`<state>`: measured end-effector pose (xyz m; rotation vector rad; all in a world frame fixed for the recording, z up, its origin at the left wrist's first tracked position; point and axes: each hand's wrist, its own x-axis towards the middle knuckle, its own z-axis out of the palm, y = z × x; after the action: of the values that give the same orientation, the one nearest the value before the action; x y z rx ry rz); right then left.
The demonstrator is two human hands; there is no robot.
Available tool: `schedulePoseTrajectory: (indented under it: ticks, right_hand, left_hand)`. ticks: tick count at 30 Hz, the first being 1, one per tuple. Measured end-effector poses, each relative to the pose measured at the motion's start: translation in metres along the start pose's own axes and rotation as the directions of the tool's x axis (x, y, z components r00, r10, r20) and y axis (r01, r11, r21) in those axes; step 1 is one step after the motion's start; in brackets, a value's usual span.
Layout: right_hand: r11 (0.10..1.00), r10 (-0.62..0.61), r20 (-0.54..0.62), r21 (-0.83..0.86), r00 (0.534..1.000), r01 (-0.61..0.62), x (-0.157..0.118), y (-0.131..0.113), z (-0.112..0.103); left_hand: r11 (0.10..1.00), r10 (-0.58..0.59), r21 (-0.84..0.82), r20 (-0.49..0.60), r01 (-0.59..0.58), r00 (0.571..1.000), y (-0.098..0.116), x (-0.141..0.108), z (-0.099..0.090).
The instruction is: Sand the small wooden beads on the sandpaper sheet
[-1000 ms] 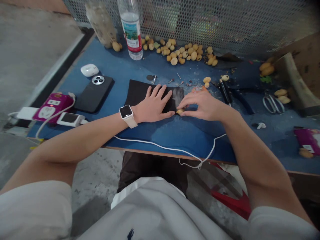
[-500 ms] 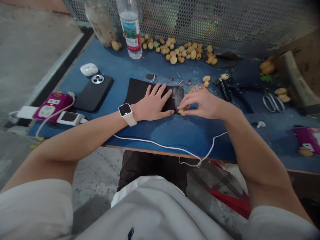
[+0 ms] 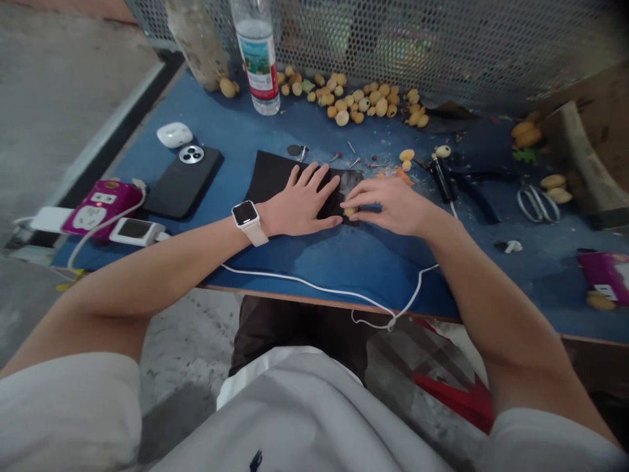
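Note:
My left hand [image 3: 299, 203] lies flat on a black sheet of sandpaper [image 3: 272, 177], fingers spread, with a white smartwatch [image 3: 246, 214] on its wrist. My right hand [image 3: 393, 206] sits at the sheet's worn grey end [image 3: 351, 183]. Between its thumb and fingertips, a small yellow bead [image 3: 350, 212] presses against the sheet, partly hidden by those fingers. Just beyond my right hand lie a few orange shavings [image 3: 403, 176] and another yellow bead [image 3: 406, 155].
Behind the sheet lie small tools and a heap of yellow beads [image 3: 354, 105] by a water bottle [image 3: 256, 59]. A phone [image 3: 184, 182] and a pink power strip [image 3: 101, 208] stand left; scissors [image 3: 538, 203] and pliers [image 3: 472, 196] lie right. A white cable crosses the blue table's front edge.
My right hand and the yellow bead have shifted slightly left and away from me along the sheet. My left hand stays in place on the sheet.

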<state>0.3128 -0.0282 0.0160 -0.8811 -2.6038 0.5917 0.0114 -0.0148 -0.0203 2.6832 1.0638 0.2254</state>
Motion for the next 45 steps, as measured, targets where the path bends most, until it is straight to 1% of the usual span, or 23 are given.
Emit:
schedulePoseTrajectory:
  ticks: [2, 6, 7, 8, 11, 12, 13, 16, 17, 18, 22, 24, 27, 28, 29, 32, 33, 34, 37, 38, 39, 43, 45]
  right_hand:
    - [1.0, -0.003, -0.013, -0.017, 1.0, 0.003, 0.002, 0.0, 0.001]
    - [1.0, -0.025, 0.135, 0.016, 0.99, 0.023, -0.001, -0.002, -0.007]
    - [1.0, -0.026, 0.141, 0.012, 0.99, 0.025, -0.002, -0.002, -0.007]
    - [1.0, -0.023, 0.116, -0.002, 0.993, 0.024, -0.002, -0.002, -0.006]
    - [0.998, -0.01, -0.018, -0.058, 1.0, 0.009, 0.0, 0.0, 0.0]
    - [0.998, -0.009, -0.033, -0.061, 0.999, 0.007, 0.001, 0.001, 0.001]
    - [0.999, -0.012, -0.019, -0.051, 1.0, 0.011, 0.001, 0.001, 0.0]
    - [1.0, -0.03, 0.101, 0.006, 0.994, 0.029, -0.001, 0.0, -0.006]
    - [0.999, -0.031, 0.117, 0.012, 0.993, 0.03, -0.001, -0.001, -0.007]
    - [1.0, -0.026, 0.105, 0.005, 0.994, 0.026, -0.001, -0.003, -0.006]
    - [0.997, 0.002, -0.044, -0.075, 0.999, -0.006, 0.003, -0.006, 0.002]
    - [0.997, 0.002, -0.024, -0.078, 1.0, -0.004, 0.004, -0.008, 0.003]
    - [0.999, 0.0, 0.089, -0.04, 0.996, 0.004, 0.001, -0.01, -0.002]
    - [0.999, 0.004, 0.109, -0.037, 0.994, 0.001, 0.001, -0.011, -0.003]
    - [0.999, 0.012, 0.102, -0.048, 0.995, -0.007, 0.0, -0.011, -0.003]
    - [0.993, 0.037, 0.005, -0.114, 0.999, -0.037, 0.002, -0.01, -0.002]
    - [0.992, 0.035, -0.008, -0.124, 0.999, -0.035, 0.002, -0.01, -0.003]
    - [0.993, 0.026, 0.005, -0.119, 1.0, -0.025, 0.002, -0.01, -0.004]
    - [0.998, -0.018, 0.113, -0.058, 0.993, 0.025, 0.0, -0.009, -0.008]
    - [0.998, -0.022, 0.12, -0.049, 0.993, 0.028, 0.0, -0.009, -0.007]
    - [0.998, -0.016, 0.102, -0.053, 0.995, 0.022, 0.0, -0.009, -0.006]
    - [0.991, 0.03, -0.041, -0.13, 0.999, -0.035, 0.006, -0.008, 0.006]
    - [0.99, 0.022, -0.026, -0.139, 0.999, -0.026, 0.006, -0.009, 0.007]
  left_hand:
    - [1.0, 0.009, 0.004, -0.007, -0.009, 1.0, 0.0, 0.0, 0.001]
    - [1.0, 0.01, 0.013, -0.008, -0.01, 1.0, 0.0, -0.001, 0.002]
    - [1.0, 0.012, 0.014, -0.011, -0.012, 1.0, 0.0, -0.001, 0.003]
    - [1.0, 0.015, 0.015, -0.016, -0.014, 1.0, -0.001, -0.001, 0.003]
    - [1.0, 0.019, 0.013, -0.025, -0.018, 1.0, -0.003, 0.0, 0.005]
    - [1.0, 0.018, 0.01, -0.028, -0.017, 0.999, -0.004, 0.0, 0.005]
    - [1.0, 0.017, 0.009, -0.03, -0.017, 0.999, -0.005, 0.0, 0.006]
    - [1.0, 0.023, 0.01, -0.031, -0.023, 0.999, -0.007, 0.001, 0.007]
    - [1.0, 0.025, 0.01, -0.031, -0.025, 0.999, -0.007, 0.001, 0.008]
    - [1.0, 0.026, 0.011, -0.031, -0.025, 0.999, -0.007, 0.0, 0.008]
    - [1.0, 0.026, 0.018, -0.034, -0.026, 0.999, -0.006, 0.0, 0.007]
    - [1.0, 0.026, 0.017, -0.03, -0.026, 0.999, -0.006, 0.0, 0.006]
    - [1.0, 0.02, 0.01, -0.024, -0.019, 1.0, -0.006, 0.001, 0.006]
    - [1.0, 0.02, 0.009, -0.026, -0.019, 0.999, -0.006, 0.001, 0.006]
    - [1.0, 0.021, 0.008, -0.031, -0.021, 0.999, -0.007, 0.001, 0.007]
    - [1.0, 0.027, 0.006, -0.041, -0.027, 0.999, -0.007, 0.0, 0.007]
    - [1.0, 0.027, 0.005, -0.038, -0.027, 0.999, -0.007, 0.0, 0.007]
    - [1.0, 0.026, 0.004, -0.034, -0.026, 0.999, -0.007, 0.0, 0.007]
    - [1.0, 0.026, 0.002, -0.022, -0.026, 0.999, -0.007, 0.001, 0.007]
    - [1.0, 0.026, 0.002, -0.021, -0.026, 0.999, -0.007, 0.001, 0.007]
    - [1.0, 0.025, 0.003, -0.018, -0.025, 1.0, -0.006, 0.001, 0.007]
    - [1.0, 0.02, 0.011, -0.002, -0.02, 1.0, -0.005, 0.0, 0.005]
    - [1.0, 0.017, 0.008, -0.001, -0.017, 1.0, -0.004, 0.0, 0.004]
